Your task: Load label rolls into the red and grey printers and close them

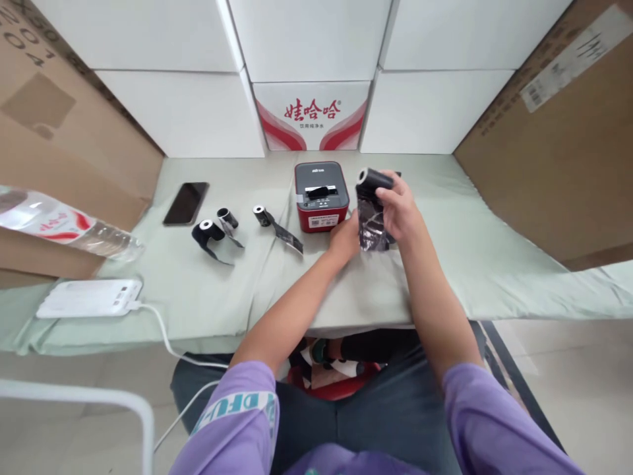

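Both hands (left (pixel 345 239), right (pixel 398 210)) grip a ribbon roll (pixel 372 198) beside the red printer (pixel 321 196).

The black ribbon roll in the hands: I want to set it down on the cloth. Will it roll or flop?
The ribbon roll is round on a core, so probably rolls. Its hanging film tail looks crinkled and thin, likely floppy and light.

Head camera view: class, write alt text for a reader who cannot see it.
Both hands, right hand and left hand, hold a black ribbon roll with loose film beside a red label printer on a green-covered table. Three more rolls and a phone lie to the left.
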`<state>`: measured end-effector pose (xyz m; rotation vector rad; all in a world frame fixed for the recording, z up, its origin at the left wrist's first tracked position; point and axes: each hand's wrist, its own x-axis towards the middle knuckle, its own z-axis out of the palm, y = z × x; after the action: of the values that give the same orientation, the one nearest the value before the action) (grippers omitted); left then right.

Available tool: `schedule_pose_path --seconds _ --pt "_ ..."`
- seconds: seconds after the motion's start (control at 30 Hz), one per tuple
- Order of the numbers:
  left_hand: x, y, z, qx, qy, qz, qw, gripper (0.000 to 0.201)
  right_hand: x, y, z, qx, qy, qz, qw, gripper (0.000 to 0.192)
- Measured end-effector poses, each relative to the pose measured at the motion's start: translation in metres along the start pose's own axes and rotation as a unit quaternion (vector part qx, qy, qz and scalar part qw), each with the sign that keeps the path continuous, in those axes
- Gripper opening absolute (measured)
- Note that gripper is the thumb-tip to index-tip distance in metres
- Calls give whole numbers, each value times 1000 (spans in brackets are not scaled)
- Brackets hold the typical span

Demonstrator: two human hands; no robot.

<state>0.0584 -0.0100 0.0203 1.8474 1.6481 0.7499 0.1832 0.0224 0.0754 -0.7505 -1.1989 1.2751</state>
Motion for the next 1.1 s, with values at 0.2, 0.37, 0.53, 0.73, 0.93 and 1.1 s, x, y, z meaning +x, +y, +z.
schedule_pose_path --seconds 0.2,0.37,0.53,0.73,0.93,1.1 --pt "3 -3 6 51 5 22 998 46 17 8 -81 -110 183 -100 972 57" --pt "1 -2 7 66 -3 14 998 45 15 7 -83 -189 258 -128 939 56" --pt "0 -3 8 68 -3 21 997 43 20 8 -80 -162 240 -100 952 65" --pt "0 -3 8 68 -2 17 998 44 23 12 -84 -56 219 -44 973 56" --pt "-2 0 6 49 3 19 999 45 17 5 -77 3 165 -10 986 46" --pt "-2 0 6 52 0 16 999 44 15 1 -71 49 146 -28 988 46"
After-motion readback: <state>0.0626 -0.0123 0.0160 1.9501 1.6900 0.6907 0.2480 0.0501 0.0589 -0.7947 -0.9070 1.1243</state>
